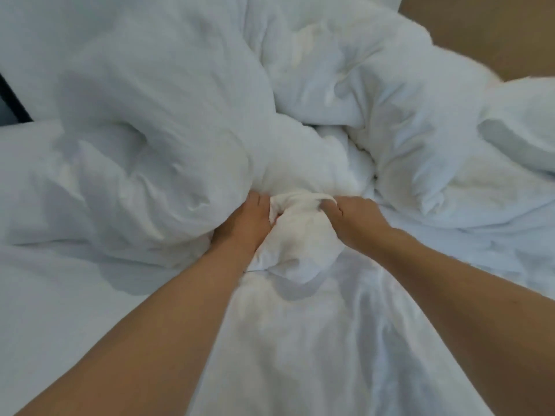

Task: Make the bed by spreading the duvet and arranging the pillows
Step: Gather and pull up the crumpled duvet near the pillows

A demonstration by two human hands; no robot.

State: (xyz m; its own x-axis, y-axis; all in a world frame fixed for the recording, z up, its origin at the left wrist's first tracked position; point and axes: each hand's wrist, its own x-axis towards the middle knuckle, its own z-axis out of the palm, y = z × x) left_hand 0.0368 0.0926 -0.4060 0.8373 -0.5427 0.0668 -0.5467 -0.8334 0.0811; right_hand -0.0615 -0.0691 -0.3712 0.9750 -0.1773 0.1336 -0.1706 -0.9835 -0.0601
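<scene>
Duvet [186, 115] heaped across upper & mid frame, on sheet [45, 310]. L hand [243, 223] & R hand [348, 217] both clench one bunched wad at center. Looks soft, bulky, light, prob. slumps; better grab corners/edge.

The single head-worn view looks steeply down, close over both forearms, onto the rumpled duvet [186, 121].

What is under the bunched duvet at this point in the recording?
The flat white sheet shows at the left, running under the duvet. Both the left hand and right hand grip its bunched fabric. Anything beneath the heap is covered.
</scene>
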